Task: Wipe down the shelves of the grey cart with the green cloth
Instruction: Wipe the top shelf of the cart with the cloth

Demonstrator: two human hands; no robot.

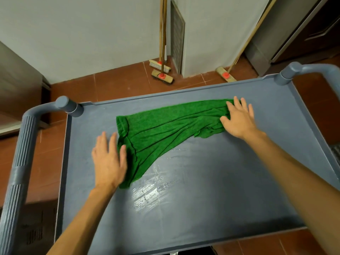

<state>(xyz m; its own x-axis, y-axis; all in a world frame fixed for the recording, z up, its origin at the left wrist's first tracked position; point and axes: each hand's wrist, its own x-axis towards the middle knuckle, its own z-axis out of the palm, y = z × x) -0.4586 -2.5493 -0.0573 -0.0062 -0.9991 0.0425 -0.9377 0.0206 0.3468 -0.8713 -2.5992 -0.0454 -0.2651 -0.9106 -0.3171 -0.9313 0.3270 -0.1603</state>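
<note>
The green cloth (165,129) is lying stretched out in a long, wrinkled band across the top shelf (230,190) of the grey cart (20,153), running from near the left side toward the far right corner. The 2 hands are working at opposite ends of it. The left hand (108,161) is pressing flat on the near-left end, fingers straight and slightly spread, gripping nothing. The right hand (237,120) is lying palm-down on the far-right end, fingers also straight and splayed, pinning the fabric rather than pinching it.

Holding the cloth wide like this is probably letting 1 pass cover a broad strip of shelf, and the flat palms are putting even pressure on the fabric. Wet streaks (152,192) are shining on the near middle of the shelf, so that part is looking already wiped, while the right side is looking dry. Any lower shelves are out of view. 3 brooms (161,70) are leaning against the wall beyond.
</note>
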